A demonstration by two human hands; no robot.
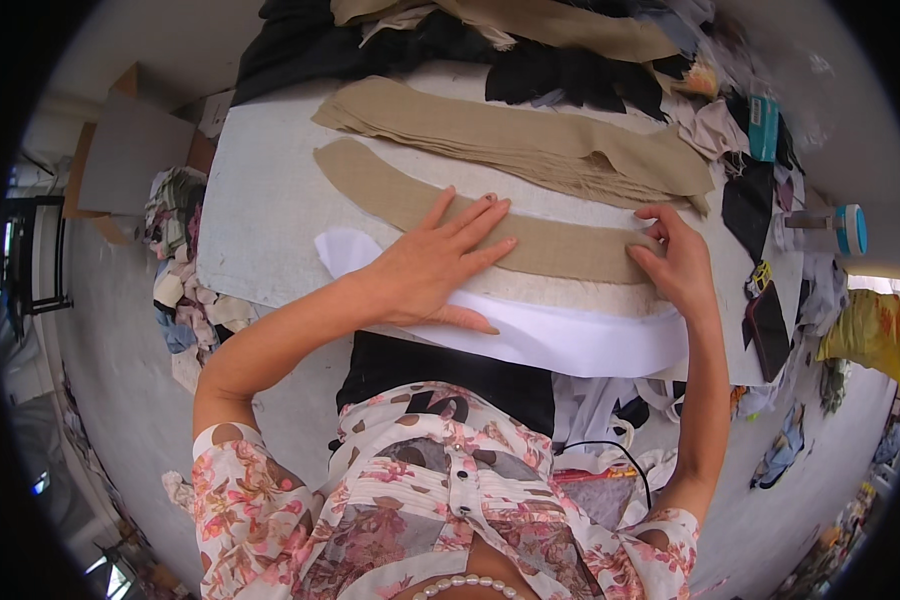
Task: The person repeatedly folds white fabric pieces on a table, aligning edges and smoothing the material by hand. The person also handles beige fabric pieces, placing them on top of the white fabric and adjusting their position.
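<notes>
A curved tan fabric strip lies across the middle of the cloth-covered table. My left hand rests flat near the strip's middle, fingers spread, its thumb reaching down over a white curved piece. At the strip's right end, my right hand pinches the edge between thumb and bent fingers. The white piece lies along the near edge of the table, partly under my left forearm. Beyond the strip sits a layered stack of similar tan pieces.
Black and tan cloth is heaped at the far edge. To the right lie a phone, a teal packet and a blue-rimmed tape roll. Fabric scraps pile up left of the table. A cardboard box stands farther left.
</notes>
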